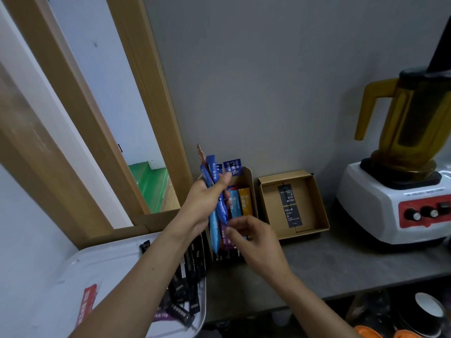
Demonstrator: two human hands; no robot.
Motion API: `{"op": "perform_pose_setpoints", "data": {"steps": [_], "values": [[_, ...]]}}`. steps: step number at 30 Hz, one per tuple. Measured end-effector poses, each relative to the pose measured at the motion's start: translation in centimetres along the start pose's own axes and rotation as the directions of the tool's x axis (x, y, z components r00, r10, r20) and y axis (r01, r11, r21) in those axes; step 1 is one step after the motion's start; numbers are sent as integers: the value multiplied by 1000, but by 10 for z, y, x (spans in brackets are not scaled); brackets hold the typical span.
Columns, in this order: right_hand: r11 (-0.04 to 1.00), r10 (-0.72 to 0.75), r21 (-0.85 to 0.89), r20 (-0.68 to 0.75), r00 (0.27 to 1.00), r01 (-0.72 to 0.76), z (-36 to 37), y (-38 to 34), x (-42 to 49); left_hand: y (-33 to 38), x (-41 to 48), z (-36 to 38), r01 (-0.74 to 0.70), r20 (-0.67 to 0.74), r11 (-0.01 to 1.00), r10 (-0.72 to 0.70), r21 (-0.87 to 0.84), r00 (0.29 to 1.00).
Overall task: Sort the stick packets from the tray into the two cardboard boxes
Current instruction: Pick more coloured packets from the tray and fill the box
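Observation:
My left hand (203,203) grips a bunch of several stick packets (214,223), mostly blue, held upright over the left cardboard box (250,189). That box holds coloured packets, among them blue and orange ones (244,201). My right hand (253,240) pinches the lower end of a blue packet in the bunch. The right cardboard box (314,203) lies open with two black packets (290,206) in it. The white tray (105,269) at the lower left carries several black packets (188,289) and a red one (86,301).
A blender (400,167) with a yellow jar and white-and-red base stands at the right on the grey counter (341,264). A wooden door frame (146,93) rises at the left. Cups and orange items sit below the counter edge at the lower right.

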State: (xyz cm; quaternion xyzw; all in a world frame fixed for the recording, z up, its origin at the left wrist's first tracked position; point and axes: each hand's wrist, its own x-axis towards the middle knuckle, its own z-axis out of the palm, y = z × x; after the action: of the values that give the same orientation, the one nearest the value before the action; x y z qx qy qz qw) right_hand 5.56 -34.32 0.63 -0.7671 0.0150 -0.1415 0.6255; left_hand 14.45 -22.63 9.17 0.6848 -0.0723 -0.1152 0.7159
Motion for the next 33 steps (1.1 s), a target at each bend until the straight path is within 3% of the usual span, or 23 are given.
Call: {"op": "perform_pose_setpoints", "data": {"steps": [2,4,10,14,19,23,27,33], "values": [[977,77,189,113,991,-98,-2,-5,-1,-4,-6,-2,-9,-9,994,8,-113,1000],[955,99,262,152,983,-137,-1,-8,-3,-6,-11,-3,-23,-9,993,22,-117,1000],[953,66,291,83,994,-88,6,-11,-4,-6,-18,-2,-39,54,999,41,-37,998],[949,37,313,32,999,-45,6,-9,-5,0,-16,-1,-62,-20,998,62,-9,998],[920,34,391,17,999,-38,5,-5,-9,21,-11,-5,-202,-176,976,214,83,961],[917,39,398,-58,998,-12,2,1,-15,37,-14,-21,-298,-182,917,351,267,918],[949,44,316,-89,995,-14,-1,5,-16,39,-18,-23,-187,-54,905,224,381,973],[953,12,302,-99,995,18,1,4,-14,26,-12,-13,-137,-55,967,152,216,987]]}}
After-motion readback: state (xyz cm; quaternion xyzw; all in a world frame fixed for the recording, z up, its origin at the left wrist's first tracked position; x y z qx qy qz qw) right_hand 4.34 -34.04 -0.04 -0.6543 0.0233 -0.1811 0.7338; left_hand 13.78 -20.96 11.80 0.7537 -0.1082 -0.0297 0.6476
